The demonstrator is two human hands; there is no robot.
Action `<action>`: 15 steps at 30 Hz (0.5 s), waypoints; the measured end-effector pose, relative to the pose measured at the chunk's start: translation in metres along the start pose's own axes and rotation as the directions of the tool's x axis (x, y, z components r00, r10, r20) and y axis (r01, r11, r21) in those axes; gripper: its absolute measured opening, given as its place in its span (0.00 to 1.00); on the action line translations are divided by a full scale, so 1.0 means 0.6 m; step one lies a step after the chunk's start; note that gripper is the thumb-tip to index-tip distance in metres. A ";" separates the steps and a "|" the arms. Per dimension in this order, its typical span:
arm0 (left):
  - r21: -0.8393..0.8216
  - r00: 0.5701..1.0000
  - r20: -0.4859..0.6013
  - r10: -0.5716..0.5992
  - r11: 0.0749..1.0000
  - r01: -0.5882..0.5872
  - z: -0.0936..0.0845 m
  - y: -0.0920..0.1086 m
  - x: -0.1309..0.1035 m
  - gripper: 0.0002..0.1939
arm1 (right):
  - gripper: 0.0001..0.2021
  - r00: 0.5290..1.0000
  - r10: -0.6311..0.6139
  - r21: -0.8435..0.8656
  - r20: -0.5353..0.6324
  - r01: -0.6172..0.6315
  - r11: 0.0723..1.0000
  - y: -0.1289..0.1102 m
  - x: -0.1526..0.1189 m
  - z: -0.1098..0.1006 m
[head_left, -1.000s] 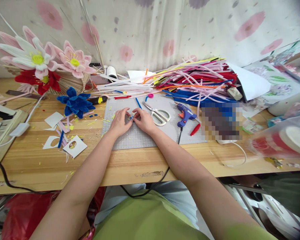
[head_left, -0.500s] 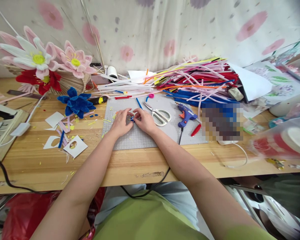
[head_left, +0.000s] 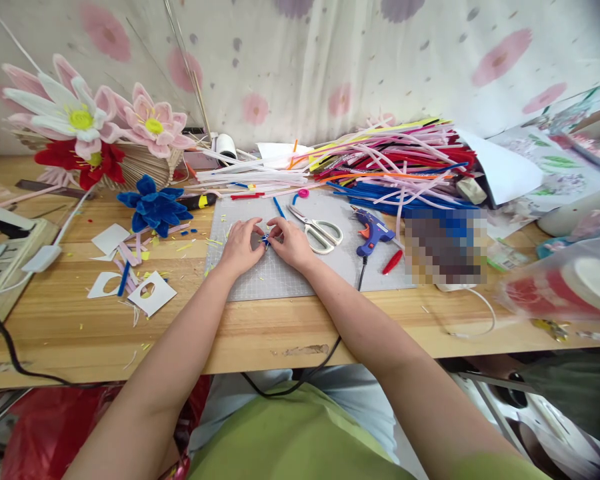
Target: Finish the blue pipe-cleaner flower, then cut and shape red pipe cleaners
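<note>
My left hand (head_left: 241, 248) and my right hand (head_left: 291, 245) meet over the grey cutting mat (head_left: 270, 288). Between their fingertips is a small blue and white piece (head_left: 266, 240), mostly hidden by the fingers. Both hands pinch it, thumbs and forefingers curled round it. White-handled scissors (head_left: 325, 237) lie just right of my right hand. Farther right on the mat are a blue glue gun (head_left: 374, 230) and a red piece (head_left: 393, 262). A short blue stem (head_left: 279, 207) lies behind the hands.
Behind the mat is a heap of coloured fuzzy stems (head_left: 390, 157). A blue flower (head_left: 154, 205) and cut white cards (head_left: 153, 293) lie on the left. A wrapped cup (head_left: 555, 287) stands at right. The black cable (head_left: 325, 360) hangs over the table's front edge.
The whole view has shifted very slightly. Both hands keep nearly the same place and pinch, with only small finger movement around the blue and white piece.
</note>
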State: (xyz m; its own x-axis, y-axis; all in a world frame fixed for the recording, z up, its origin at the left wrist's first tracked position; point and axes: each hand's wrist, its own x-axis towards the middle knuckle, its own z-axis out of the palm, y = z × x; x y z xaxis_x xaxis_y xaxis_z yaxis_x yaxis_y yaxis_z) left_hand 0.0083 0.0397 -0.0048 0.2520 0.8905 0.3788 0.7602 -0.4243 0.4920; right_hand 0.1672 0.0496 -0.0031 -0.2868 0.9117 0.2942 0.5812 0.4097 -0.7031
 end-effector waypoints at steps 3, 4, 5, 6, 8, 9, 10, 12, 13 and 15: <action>0.002 1.000 -0.006 0.004 1.000 -0.004 0.002 -0.002 0.000 0.26 | 0.14 1.000 -0.002 0.005 -0.003 0.002 1.000 0.000 0.000 0.000; 0.002 1.000 -0.008 0.005 1.000 -0.005 0.002 -0.002 0.000 0.26 | 0.14 1.000 -0.003 0.006 -0.006 0.003 1.000 0.001 0.000 0.000; 0.003 1.000 -0.010 0.007 1.000 -0.007 0.002 -0.002 0.000 0.26 | 0.14 1.000 -0.005 0.006 -0.008 0.005 1.000 0.001 0.000 0.000; 0.006 1.000 -0.014 0.008 1.000 -0.008 0.002 -0.001 0.000 0.26 | 0.14 1.000 -0.007 0.006 -0.009 0.007 1.000 0.002 0.000 0.001; 0.024 0.999 -0.041 0.002 1.000 -0.001 -0.001 0.001 -0.001 0.26 | 0.15 1.000 -0.010 0.005 -0.009 0.010 1.000 0.003 0.000 0.001; 0.039 0.998 -0.067 -0.008 0.999 0.011 -0.002 0.002 -0.002 0.27 | 0.15 1.000 -0.011 0.004 -0.008 0.012 1.000 0.004 0.000 0.002; 0.055 0.995 -0.099 -0.023 0.998 0.028 -0.005 0.004 -0.003 0.27 | 0.14 1.000 -0.013 0.004 -0.007 0.013 1.000 0.004 0.000 0.002; 0.080 0.987 -0.152 -0.049 0.995 0.061 -0.010 0.006 -0.006 0.27 | 0.14 1.000 -0.012 0.002 -0.007 0.012 1.000 0.003 0.000 0.002; 0.088 0.986 -0.158 -0.053 0.994 0.067 -0.013 0.007 -0.008 0.27 | 0.14 1.000 -0.010 0.001 -0.007 0.010 1.000 0.003 0.000 0.002; 0.100 0.990 -0.135 -0.045 0.993 0.059 -0.016 0.008 -0.011 0.27 | 0.14 1.000 -0.005 -0.001 -0.008 0.005 1.000 0.001 0.000 0.001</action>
State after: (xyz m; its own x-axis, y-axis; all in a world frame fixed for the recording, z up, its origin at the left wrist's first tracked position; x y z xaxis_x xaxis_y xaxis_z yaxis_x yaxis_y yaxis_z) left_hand 0.0047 0.0300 0.0028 0.1338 0.8785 0.4585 0.8296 -0.3524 0.4331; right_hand 0.1671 0.0498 -0.0041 -0.2839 0.9098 0.3029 0.5805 0.4145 -0.7009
